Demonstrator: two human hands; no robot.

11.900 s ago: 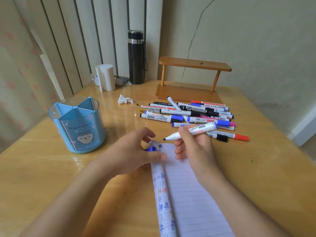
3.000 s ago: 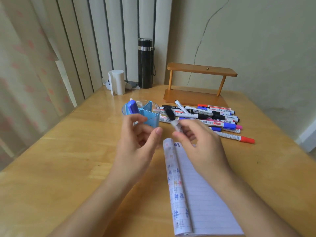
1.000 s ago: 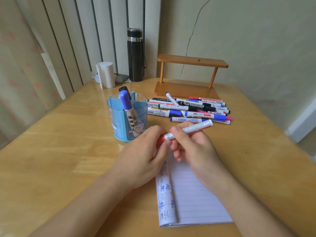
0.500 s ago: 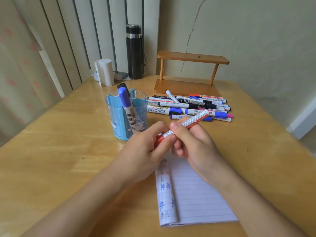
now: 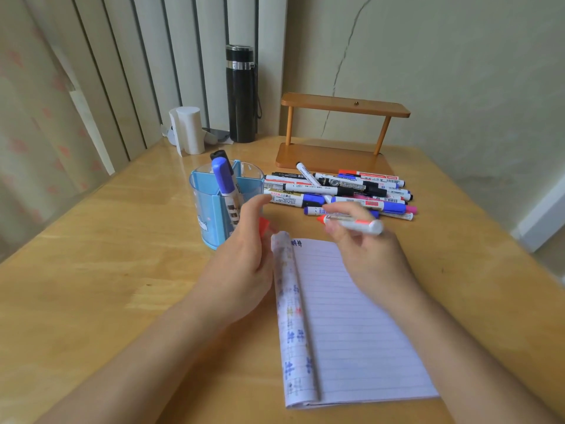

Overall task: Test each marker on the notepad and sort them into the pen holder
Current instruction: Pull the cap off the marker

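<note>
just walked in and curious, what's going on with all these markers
A person is testing markers. The right hand holds an uncapped red marker near the top of the notepad; the left hand holds its red cap. Two capped markers already stand in the blue pen holder, and a pile lies on the table.

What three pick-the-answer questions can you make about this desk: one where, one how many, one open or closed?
1. Where does the pen holder stand? A left of the marker pile; B right of it; C on it.
2. How many markers stand in it? A none; B two; C five.
3. The red marker in the right hand is: A capped; B bent; C uncapped.
Answers: A, it is left of the pile. B, a blue-capped marker and a black-capped marker stick out. C, its tip is bare; the left hand holds the red cap.
</note>
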